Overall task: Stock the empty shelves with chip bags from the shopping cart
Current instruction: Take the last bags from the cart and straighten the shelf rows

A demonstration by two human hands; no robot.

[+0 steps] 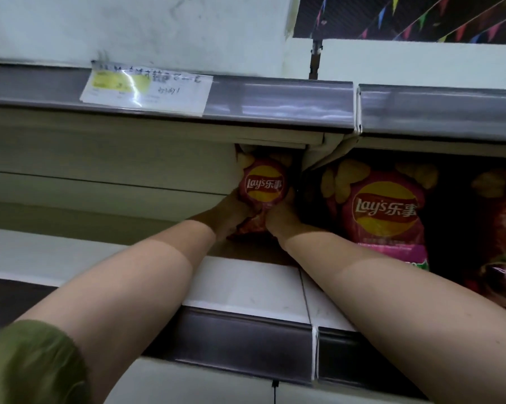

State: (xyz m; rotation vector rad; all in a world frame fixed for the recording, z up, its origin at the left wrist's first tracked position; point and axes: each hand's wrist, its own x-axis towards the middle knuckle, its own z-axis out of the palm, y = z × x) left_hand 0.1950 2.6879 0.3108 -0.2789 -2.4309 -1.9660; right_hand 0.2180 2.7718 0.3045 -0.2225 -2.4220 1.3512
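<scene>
One red chip bag (262, 189), upright at the back right corner of the white shelf (246, 284), just under the upper shelf (106, 147). Clasped low between left hand (231, 212) and right hand (280, 220), fingers wrapped round its sides. Just right, past the shelf's edge, pink bag (385, 211) standing. Above left, paper label (146, 91) on the rail (275, 97).

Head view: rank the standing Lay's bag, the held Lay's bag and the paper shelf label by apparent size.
Largest: standing Lay's bag.
Next, unranked: paper shelf label and held Lay's bag look alike. The left hand and right hand cover part of that bag.
</scene>
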